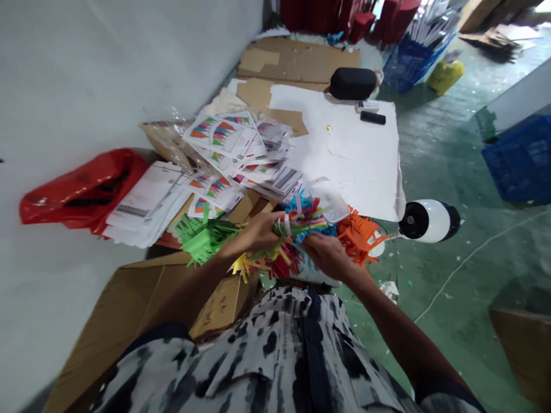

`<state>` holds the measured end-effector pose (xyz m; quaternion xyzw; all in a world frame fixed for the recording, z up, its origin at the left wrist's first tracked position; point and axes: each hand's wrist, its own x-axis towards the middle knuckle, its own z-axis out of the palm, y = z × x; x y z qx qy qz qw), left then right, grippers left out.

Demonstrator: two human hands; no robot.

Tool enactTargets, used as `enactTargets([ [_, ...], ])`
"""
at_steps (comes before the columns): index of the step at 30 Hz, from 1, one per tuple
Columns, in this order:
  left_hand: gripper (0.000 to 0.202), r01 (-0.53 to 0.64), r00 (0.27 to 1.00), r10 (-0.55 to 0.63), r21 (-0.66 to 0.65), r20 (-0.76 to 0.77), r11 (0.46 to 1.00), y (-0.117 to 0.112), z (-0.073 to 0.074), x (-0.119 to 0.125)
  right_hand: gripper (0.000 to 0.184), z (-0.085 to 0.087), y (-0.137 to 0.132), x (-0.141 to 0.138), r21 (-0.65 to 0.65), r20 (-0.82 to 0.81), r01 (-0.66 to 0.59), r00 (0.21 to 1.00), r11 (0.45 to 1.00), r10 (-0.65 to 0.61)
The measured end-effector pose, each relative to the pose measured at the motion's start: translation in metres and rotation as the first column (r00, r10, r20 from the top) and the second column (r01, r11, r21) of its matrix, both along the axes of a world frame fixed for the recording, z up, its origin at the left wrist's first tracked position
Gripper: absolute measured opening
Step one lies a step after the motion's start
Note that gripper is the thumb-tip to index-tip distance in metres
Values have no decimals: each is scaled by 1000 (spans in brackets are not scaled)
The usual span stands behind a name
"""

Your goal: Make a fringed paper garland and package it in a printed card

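My left hand (pixel 258 229) is closed round a bundle of coloured fringed paper strips (pixel 303 221), which sticks out to the right of the fist. My right hand (pixel 328 253) is closed on the same bundle from below, fingers pinching near its middle. A clear plastic bag (pixel 329 198) covers the bundle's far end. Green fringed paper (pixel 202 236) lies left of my left hand. Orange fringed paper (pixel 359 238) lies right of my right hand. Yellow and red pieces (pixel 267 265) hang beneath the hands.
Printed cards with rainbow pictures (pixel 235 155) are heaped on a low table, white sheet (pixel 357 152) beside them. A red bag (pixel 81 189), cardboard box (pixel 172 298), black case (pixel 353 83), white-and-black round device (pixel 426 221) and blue crates (pixel 520 163) stand around.
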<state>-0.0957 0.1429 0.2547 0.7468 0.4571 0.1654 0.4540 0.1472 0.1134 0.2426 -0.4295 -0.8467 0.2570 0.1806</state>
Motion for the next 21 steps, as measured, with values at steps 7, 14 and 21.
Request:
enactTargets([
  [7,15,356,935,-352,-144,53,923,-63,-20,6,33,-3,12,-14,-326,-266,-290,942,900,207],
  [14,50,-538,842,526,-100,-119,837,-84,-64,23,41,-69,-6,-41,-536,-504,-195,854,821,-126],
  [21,41,-530,820,496,-53,-287,846,-90,-93,85,43,-85,-47,-20,-592,-368,113,843,798,-393],
])
